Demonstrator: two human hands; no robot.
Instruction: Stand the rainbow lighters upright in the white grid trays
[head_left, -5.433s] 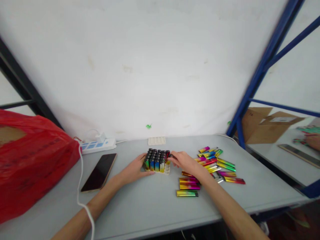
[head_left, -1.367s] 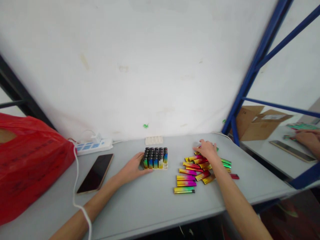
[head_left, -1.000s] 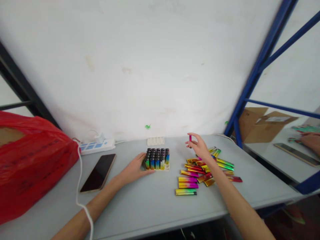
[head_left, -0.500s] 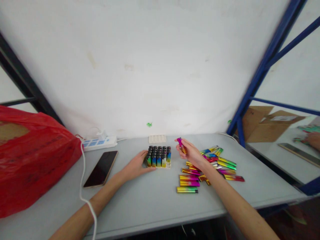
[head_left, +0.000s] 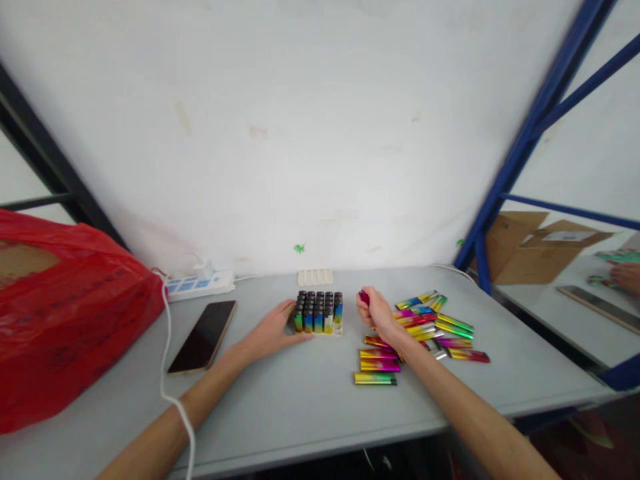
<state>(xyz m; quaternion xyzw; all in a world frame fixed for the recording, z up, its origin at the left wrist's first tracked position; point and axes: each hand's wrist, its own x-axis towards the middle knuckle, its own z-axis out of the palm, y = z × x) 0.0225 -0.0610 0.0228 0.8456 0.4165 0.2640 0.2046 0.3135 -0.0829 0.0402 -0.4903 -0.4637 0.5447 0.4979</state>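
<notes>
Wrapped in my right hand is a purple lighter, its end showing above the curled fingers, over the table to the right of the tray. My left hand grips the left side of a white tray, thumb along the front edge and fingertips partly hidden behind. Several upright lighters with black tops and blue, green and yellow bodies fill most of the tray; a gap shows at its front right corner. Beside and under my right forearm lies a loose pile of shiny coloured lighters.
A second white tray lies against the wall. To the left are a phone, a power strip, a white cable and a red plastic bag. Beyond the blue frame, a cardboard box and another person's hand show.
My right hand has turned and closed further round the purple lighter, which now stands more upright with less of it showing. My left hand and the tray have stayed put.
</notes>
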